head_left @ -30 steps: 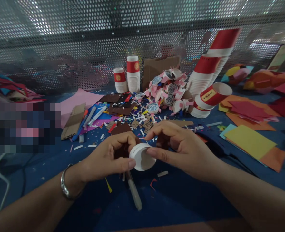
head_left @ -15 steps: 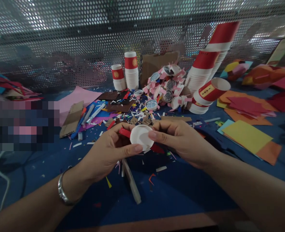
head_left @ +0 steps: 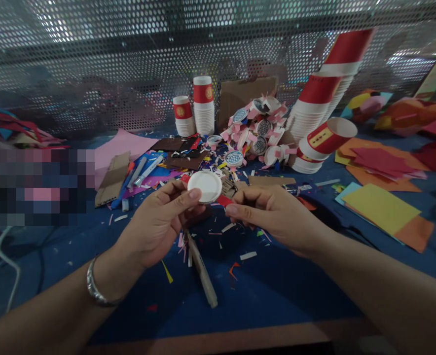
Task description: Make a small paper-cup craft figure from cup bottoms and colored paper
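My left hand (head_left: 159, 222) pinches a cut-off white paper cup bottom (head_left: 204, 186) with a red rim, its round base facing me. My right hand (head_left: 273, 214) is beside it on the right, fingers curled in a pinch just off the red rim (head_left: 224, 200); I cannot make out whether anything is in them. A silver bracelet (head_left: 94, 288) sits on my left wrist. A pen-like tool (head_left: 203, 271) lies on the blue table under my hands.
Stacks of red-and-white paper cups (head_left: 203, 106) (head_left: 321, 98) stand at the back before a perforated metal screen. A heap of decorated cup bottoms (head_left: 257, 133) lies between them. Coloured paper sheets (head_left: 382, 207) lie right, cardboard (head_left: 112, 180) and pens left, scraps all over.
My left hand has lifted the cup bottom up and to the left. My right hand has let go of it and now sits just to its right.
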Demonstrator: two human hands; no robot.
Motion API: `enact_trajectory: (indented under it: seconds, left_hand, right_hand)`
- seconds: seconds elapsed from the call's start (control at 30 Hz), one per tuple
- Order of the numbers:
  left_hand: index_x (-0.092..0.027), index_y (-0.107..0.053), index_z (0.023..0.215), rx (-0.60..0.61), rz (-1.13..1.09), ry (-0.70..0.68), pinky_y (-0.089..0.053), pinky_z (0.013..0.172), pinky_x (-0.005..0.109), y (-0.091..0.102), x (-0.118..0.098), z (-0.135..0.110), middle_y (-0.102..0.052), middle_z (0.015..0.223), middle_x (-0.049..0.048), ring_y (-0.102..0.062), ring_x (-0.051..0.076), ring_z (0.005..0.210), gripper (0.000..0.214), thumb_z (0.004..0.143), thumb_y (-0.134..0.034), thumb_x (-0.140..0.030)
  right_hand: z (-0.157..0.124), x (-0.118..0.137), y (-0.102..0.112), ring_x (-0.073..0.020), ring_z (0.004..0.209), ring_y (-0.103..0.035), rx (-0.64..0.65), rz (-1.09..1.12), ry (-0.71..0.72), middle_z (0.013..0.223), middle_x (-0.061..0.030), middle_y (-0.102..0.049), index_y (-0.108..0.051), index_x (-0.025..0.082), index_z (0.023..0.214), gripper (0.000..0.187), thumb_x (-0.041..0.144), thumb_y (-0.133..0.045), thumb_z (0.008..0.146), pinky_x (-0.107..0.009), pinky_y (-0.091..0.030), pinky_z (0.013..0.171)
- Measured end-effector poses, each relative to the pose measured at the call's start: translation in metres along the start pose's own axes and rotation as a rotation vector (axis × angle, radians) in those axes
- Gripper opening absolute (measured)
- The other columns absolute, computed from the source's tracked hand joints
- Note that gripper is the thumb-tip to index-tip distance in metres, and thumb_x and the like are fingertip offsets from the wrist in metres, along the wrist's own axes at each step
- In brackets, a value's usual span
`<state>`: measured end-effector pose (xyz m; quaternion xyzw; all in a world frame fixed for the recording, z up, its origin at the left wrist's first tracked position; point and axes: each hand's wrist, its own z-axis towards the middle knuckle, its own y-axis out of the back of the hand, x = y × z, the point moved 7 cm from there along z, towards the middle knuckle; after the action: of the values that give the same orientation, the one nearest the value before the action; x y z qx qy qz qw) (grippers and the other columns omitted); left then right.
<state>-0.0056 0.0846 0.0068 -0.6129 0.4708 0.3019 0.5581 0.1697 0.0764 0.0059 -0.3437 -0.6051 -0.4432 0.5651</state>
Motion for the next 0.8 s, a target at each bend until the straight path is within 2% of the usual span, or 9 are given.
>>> enact_trajectory:
  seconds: [0.17, 0.37, 0.57, 0.73, 0.8]
  left_hand:
    - [-0.016, -0.064, 0.094, 0.025, 0.085, 0.000, -0.062, 0.073, 0.021, -0.0022, 0.0055, -0.0016, -0.074, 0.103, 0.0046, -0.070, 0.015, 0.087, 0.032, 0.072, -0.088, -0.014]
    - [-0.017, -0.065, 0.097, 0.021, 0.063, -0.025, -0.062, 0.081, 0.030, 0.0001, 0.0021, 0.0000, -0.073, 0.104, 0.0041, -0.070, 0.017, 0.090, 0.027, 0.077, -0.084, -0.017]
    - [-0.018, -0.071, 0.096, 0.061, 0.178, -0.089, -0.059, 0.079, 0.024, -0.0040, 0.0030, -0.0032, -0.072, 0.093, 0.0019, -0.067, 0.014, 0.086, 0.027, 0.074, -0.087, -0.023]
    - [-0.019, -0.067, 0.091, -0.015, 0.114, -0.099, -0.061, 0.080, 0.031, 0.0012, -0.0008, -0.0053, -0.073, 0.097, 0.0015, -0.068, 0.014, 0.081, 0.025, 0.074, -0.086, -0.022]
    - [-0.019, -0.067, 0.090, -0.026, 0.098, -0.091, -0.061, 0.080, 0.031, 0.0019, -0.0009, -0.0049, -0.073, 0.096, 0.0018, -0.068, 0.015, 0.081, 0.024, 0.075, -0.086, -0.022]
  right_hand:
    - [-0.0005, -0.0042, -0.0030, -0.0094, 0.063, -0.046, 0.021, 0.014, -0.060, 0.073, 0.0020, -0.061, -0.069, 0.016, 0.081, 0.028, 0.043, -0.073, 0.087, -0.025, -0.033, 0.058]
    - [-0.0014, -0.0028, -0.0023, -0.0098, 0.062, -0.045, 0.014, -0.059, -0.039, 0.069, 0.0028, -0.056, -0.065, 0.017, 0.078, 0.035, 0.049, -0.065, 0.092, -0.026, -0.032, 0.058]
    - [0.0002, -0.0032, -0.0036, -0.0104, 0.065, -0.046, 0.032, -0.035, -0.044, 0.074, 0.0030, -0.056, -0.068, 0.017, 0.085, 0.028, 0.045, -0.067, 0.091, -0.025, -0.035, 0.061]
    - [0.0008, -0.0040, -0.0047, -0.0101, 0.063, -0.044, 0.049, -0.059, -0.050, 0.071, 0.0035, -0.054, -0.065, 0.017, 0.081, 0.031, 0.045, -0.064, 0.094, -0.025, -0.033, 0.058]
    - [0.0009, -0.0035, -0.0054, -0.0097, 0.062, -0.045, 0.057, -0.061, -0.043, 0.071, 0.0036, -0.055, -0.064, 0.018, 0.081, 0.030, 0.045, -0.062, 0.095, -0.025, -0.033, 0.058]
